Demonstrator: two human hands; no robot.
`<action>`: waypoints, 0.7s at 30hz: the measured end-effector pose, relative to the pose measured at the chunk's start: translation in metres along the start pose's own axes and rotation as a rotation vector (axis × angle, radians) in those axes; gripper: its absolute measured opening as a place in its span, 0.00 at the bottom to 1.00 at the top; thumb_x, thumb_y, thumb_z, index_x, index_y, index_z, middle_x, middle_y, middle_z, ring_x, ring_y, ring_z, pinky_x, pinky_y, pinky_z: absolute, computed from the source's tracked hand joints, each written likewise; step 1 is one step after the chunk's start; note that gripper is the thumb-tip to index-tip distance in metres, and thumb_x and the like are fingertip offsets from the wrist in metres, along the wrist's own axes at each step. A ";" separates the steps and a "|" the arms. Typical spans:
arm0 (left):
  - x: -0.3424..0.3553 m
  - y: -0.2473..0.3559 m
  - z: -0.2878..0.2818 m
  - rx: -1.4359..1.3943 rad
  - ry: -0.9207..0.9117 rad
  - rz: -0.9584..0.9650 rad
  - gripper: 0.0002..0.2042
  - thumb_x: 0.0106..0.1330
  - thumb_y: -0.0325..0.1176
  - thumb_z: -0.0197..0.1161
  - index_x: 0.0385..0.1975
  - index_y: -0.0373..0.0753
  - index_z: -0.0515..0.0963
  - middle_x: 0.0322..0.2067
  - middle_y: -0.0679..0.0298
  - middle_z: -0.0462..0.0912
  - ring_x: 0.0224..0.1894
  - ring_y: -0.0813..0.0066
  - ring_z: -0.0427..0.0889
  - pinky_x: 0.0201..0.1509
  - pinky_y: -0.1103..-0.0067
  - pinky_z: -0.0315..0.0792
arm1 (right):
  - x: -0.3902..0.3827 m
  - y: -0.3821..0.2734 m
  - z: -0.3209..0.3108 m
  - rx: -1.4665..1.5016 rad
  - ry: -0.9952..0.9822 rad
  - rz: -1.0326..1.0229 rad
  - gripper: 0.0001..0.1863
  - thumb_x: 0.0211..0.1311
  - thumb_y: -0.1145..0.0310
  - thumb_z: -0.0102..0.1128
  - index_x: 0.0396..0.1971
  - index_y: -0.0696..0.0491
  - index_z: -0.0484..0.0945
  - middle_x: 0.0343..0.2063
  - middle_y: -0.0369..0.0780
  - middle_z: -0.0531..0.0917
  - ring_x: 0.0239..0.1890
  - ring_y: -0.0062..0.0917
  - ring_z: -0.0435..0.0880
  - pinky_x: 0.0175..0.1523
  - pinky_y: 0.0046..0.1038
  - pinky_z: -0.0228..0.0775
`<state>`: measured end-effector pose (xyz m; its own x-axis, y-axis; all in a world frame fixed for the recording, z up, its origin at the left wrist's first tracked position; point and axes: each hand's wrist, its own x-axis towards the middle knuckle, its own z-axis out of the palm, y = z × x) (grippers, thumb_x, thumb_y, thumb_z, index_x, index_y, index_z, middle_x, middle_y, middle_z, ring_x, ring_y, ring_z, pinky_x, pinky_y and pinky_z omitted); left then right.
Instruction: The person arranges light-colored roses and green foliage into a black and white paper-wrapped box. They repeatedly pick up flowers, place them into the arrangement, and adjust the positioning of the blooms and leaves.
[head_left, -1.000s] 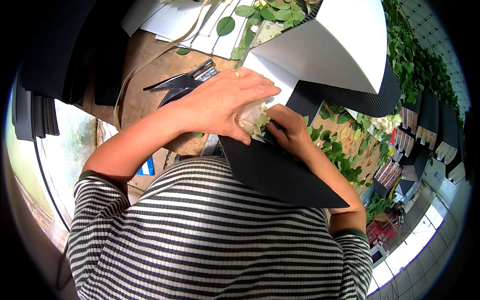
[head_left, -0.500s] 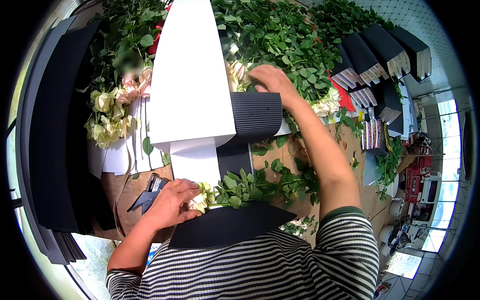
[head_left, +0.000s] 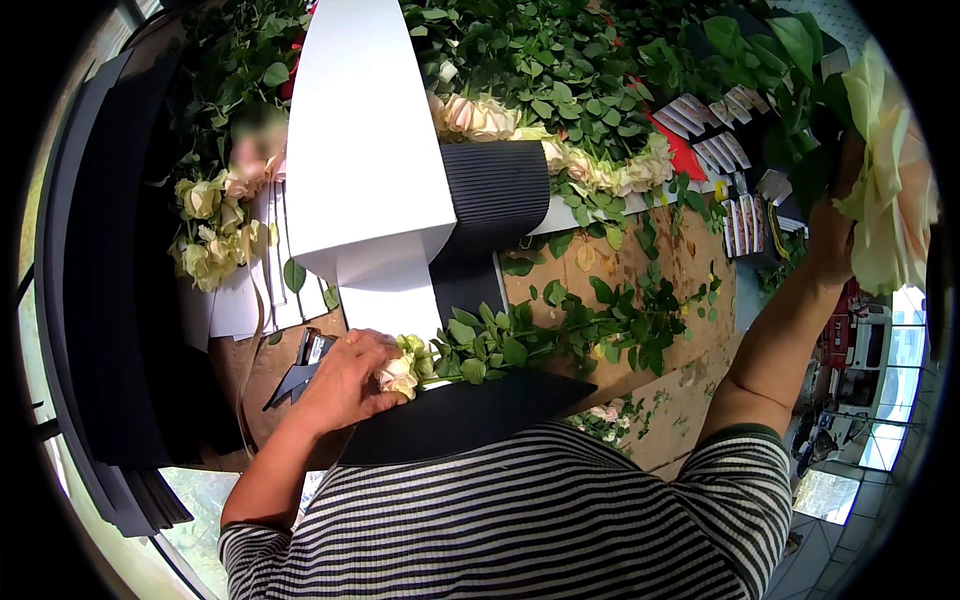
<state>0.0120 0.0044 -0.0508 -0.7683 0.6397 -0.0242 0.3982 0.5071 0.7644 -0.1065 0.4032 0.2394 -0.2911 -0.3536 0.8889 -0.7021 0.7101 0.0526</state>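
My left hand (head_left: pixel 348 382) curls around the pale roses (head_left: pixel 402 370) near the table's front edge. Their leafy stems (head_left: pixel 490 345) stretch rightward over a black sheet (head_left: pixel 465 420), which bends up against my striped top. Far to the right, my right hand (head_left: pixel 832 238) is raised with a cream-pink rose (head_left: pixel 888 185) that looms large near the camera; the bloom partly hides the fingers. Beyond my left hand stand a tall white panel (head_left: pixel 370 130) and a black ribbed block (head_left: pixel 497 190).
A black-handled tool (head_left: pixel 298 372) lies left of my left hand. More roses (head_left: pixel 480 118) and dense foliage (head_left: pixel 530 60) fill the far side. Black sheets (head_left: pixel 110 270) stand at left. Bundled packs (head_left: pixel 745 228) sit at right, and loose leaves dot the brown tabletop (head_left: pixel 690 350).
My right hand has moved from the far row of roses out to the right and up, now with a rose in it. The left hand stays on the roses.
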 end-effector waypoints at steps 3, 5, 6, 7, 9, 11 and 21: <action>-0.001 0.000 0.000 -0.068 0.020 -0.068 0.25 0.43 0.35 0.78 0.42 0.34 0.78 0.39 0.59 0.74 0.45 0.57 0.74 0.50 0.69 0.71 | -0.023 -0.065 0.019 0.119 -0.432 -0.107 0.11 0.53 0.78 0.63 0.38 0.53 0.80 0.36 0.37 0.82 0.36 0.31 0.80 0.40 0.32 0.70; -0.014 -0.002 0.006 -0.060 0.077 -0.109 0.25 0.44 0.35 0.78 0.44 0.35 0.79 0.37 0.59 0.73 0.43 0.57 0.74 0.47 0.69 0.72 | -0.063 -0.088 0.079 0.356 -0.742 -0.095 0.10 0.54 0.79 0.62 0.37 0.53 0.80 0.34 0.37 0.81 0.33 0.30 0.80 0.37 0.30 0.71; -0.014 -0.004 0.005 -0.051 0.081 -0.080 0.26 0.45 0.36 0.77 0.46 0.36 0.79 0.37 0.59 0.73 0.42 0.58 0.75 0.45 0.69 0.72 | -0.084 -0.102 0.099 0.430 -0.852 -0.022 0.10 0.53 0.78 0.63 0.37 0.53 0.80 0.31 0.37 0.79 0.31 0.32 0.78 0.35 0.31 0.70; -0.015 -0.006 0.006 -0.040 0.090 -0.055 0.26 0.46 0.37 0.77 0.48 0.38 0.79 0.37 0.59 0.73 0.41 0.59 0.76 0.44 0.69 0.73 | -0.107 -0.114 0.118 0.498 -0.950 0.062 0.10 0.53 0.78 0.63 0.37 0.53 0.79 0.29 0.38 0.77 0.29 0.33 0.76 0.34 0.32 0.69; -0.017 -0.004 0.004 -0.081 -0.016 -0.177 0.26 0.49 0.40 0.75 0.50 0.41 0.79 0.34 0.59 0.74 0.36 0.60 0.78 0.39 0.70 0.73 | -0.162 -0.133 0.154 0.493 -1.024 0.132 0.10 0.54 0.78 0.62 0.38 0.54 0.79 0.26 0.39 0.74 0.29 0.34 0.76 0.33 0.31 0.70; -0.019 -0.002 0.007 -0.093 0.003 -0.207 0.27 0.51 0.41 0.74 0.53 0.44 0.78 0.25 0.62 0.77 0.26 0.66 0.79 0.32 0.73 0.72 | -0.207 -0.146 0.175 0.533 -1.023 0.162 0.13 0.53 0.75 0.64 0.41 0.49 0.79 0.25 0.36 0.71 0.30 0.31 0.75 0.32 0.32 0.70; -0.028 -0.012 0.018 -0.291 0.032 -0.280 0.27 0.54 0.41 0.72 0.56 0.46 0.77 0.17 0.63 0.79 0.22 0.68 0.80 0.28 0.73 0.70 | -0.235 -0.170 0.213 0.793 -1.180 0.590 0.14 0.57 0.71 0.62 0.43 0.57 0.76 0.34 0.44 0.78 0.35 0.41 0.79 0.40 0.36 0.71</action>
<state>0.0383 -0.0090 -0.0707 -0.8439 0.4795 -0.2407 0.0162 0.4712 0.8819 -0.0574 0.2360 -0.0753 -0.7064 -0.6847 -0.1794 -0.3483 0.5569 -0.7540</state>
